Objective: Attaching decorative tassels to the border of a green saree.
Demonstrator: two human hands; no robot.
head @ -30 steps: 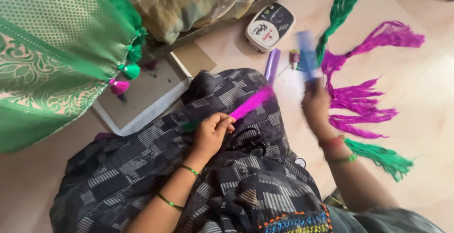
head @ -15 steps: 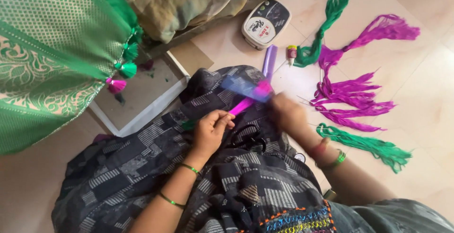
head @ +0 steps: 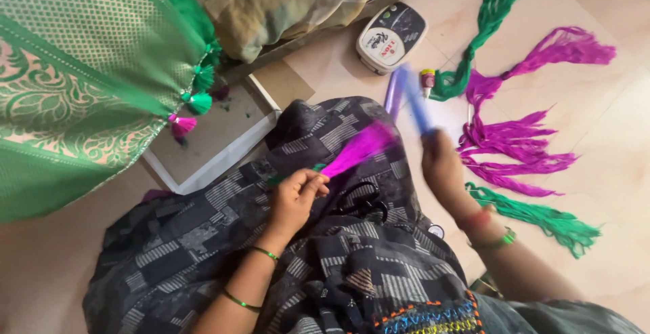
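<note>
Item: magenta tassel (head: 359,148), held over the lap on dark patterned cloth (head: 203,239). It is pinched at its lower, bound end by the left hand (head: 294,198), fingers closed together on it. Its long axis runs diagonally, with the loose fringe pointing up and to the right, toward the floor items.

Item: blue comb-like tool (head: 414,100), blurred; exact kind cannot be told. It is gripped by the right hand (head: 443,168), fingers wrapped shut around its lower end, and stands nearly upright, just beside the tassel's fringe tip.

Packages and labelled goods: a rounded white case (head: 391,37) with a dark top panel and a round red-and-white label is placed on the floor above the lap. A small bottle (head: 427,80) with a yellow and red label is seen to its right, next to a purple tube (head: 392,93).

Loose stock on the tiled floor (head: 609,137): magenta thread bundles (head: 514,148), a green thread hank (head: 491,19) at top, another green bundle (head: 542,215) lower right.

Also noted: black scissors (head: 362,202) on the lap; green brocade fabric (head: 81,83) with small tassels (head: 196,100) along its edge, at left.
</note>
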